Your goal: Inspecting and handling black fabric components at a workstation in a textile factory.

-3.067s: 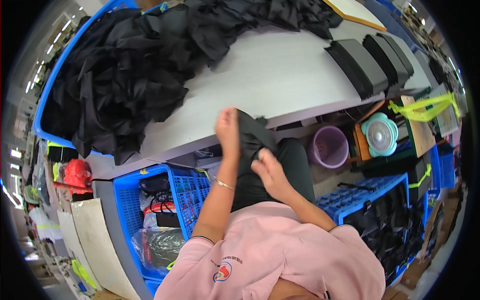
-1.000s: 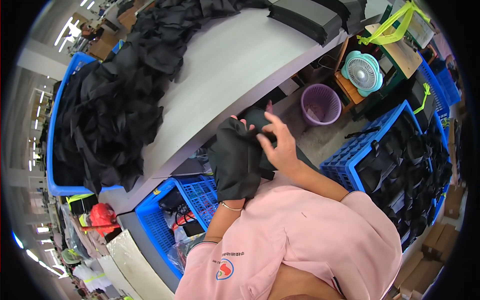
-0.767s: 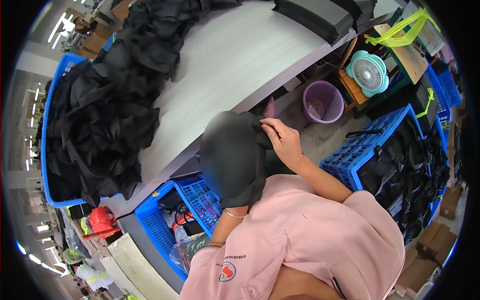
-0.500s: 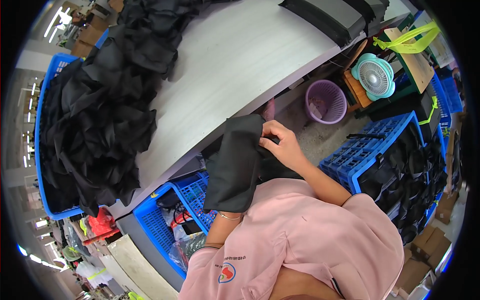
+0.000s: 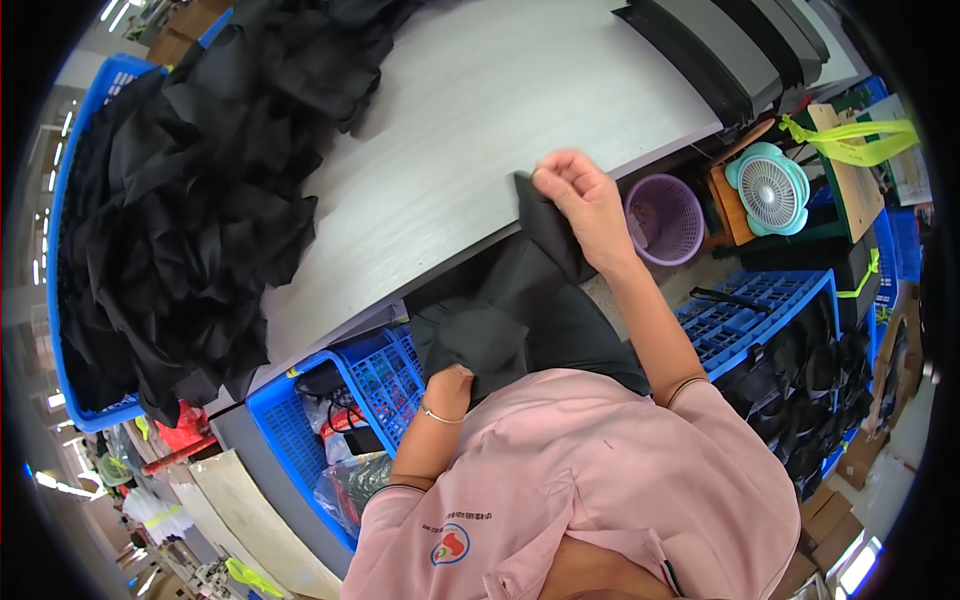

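A piece of black cloth spans the space between my hands, above my lap at the table's front edge. My right hand is closed in a pinch on its upper corner, raised over the edge of the table. At the other end my left hand reaches in under the cloth; only the wrist and the base of the hand show. The fabric covers its fingers. Dark cloth also lies over my lap, and I cannot tell where the piece ends and my clothing begins.
On the white table stands a large heap of black fabric, partly in a blue crate. Grey and black stacked panels lie far right. Below are a purple basket, a turquoise fan and blue crates.
My right hand has moved up and to the right, drawing a corner of the cloth with it. The cloth over my left hand has slid forward, baring more of the wrist.
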Tool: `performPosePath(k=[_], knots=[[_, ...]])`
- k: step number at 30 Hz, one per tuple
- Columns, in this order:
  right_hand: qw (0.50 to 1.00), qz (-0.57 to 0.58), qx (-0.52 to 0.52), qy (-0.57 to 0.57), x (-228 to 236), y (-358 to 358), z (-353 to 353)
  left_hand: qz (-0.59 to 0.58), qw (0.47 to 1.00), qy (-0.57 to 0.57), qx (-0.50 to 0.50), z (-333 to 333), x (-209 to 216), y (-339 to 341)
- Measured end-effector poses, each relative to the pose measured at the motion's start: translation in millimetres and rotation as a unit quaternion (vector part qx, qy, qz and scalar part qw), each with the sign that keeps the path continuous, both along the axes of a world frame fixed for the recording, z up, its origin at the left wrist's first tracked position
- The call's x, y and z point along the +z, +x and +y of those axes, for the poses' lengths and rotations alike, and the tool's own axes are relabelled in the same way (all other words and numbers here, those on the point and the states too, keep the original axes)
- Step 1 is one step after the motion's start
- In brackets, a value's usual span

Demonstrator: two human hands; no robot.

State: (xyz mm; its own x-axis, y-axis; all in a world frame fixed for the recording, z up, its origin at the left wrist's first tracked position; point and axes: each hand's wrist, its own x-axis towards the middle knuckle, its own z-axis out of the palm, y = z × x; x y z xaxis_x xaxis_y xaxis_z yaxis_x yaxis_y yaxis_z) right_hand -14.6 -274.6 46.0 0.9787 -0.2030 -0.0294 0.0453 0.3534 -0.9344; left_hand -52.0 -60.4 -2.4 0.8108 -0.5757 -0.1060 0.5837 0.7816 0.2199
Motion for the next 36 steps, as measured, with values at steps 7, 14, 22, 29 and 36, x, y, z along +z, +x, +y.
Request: performPosePath(k=[7, 14, 22, 29, 36], knots=[[0.915, -0.093, -0.107, -0.377, 11, -21, 13, -0.044, 0.998, -0.013, 0.031, -11, -2, 25], [0.735, -0.253, -0.051, -0.626, 4, -28, 31, -0.141, 0.987, 0.021, 0.068, -2, 11, 28], [0.678, -0.258, -0.242, -0.644, -28, -2, 40, -0.025, 0.984, -0.175, -0.025, 5, -27, -2], [0.742, -0.103, -0.164, -0.642, -37, -9, 35, -0.116, 0.933, 0.341, -0.006, 8, -6, -32], [0.965, -0.036, 0.099, -0.241, -4, -6, 2, 0.004, 0.954, 0.300, 0.002, 20, 5, -4]])
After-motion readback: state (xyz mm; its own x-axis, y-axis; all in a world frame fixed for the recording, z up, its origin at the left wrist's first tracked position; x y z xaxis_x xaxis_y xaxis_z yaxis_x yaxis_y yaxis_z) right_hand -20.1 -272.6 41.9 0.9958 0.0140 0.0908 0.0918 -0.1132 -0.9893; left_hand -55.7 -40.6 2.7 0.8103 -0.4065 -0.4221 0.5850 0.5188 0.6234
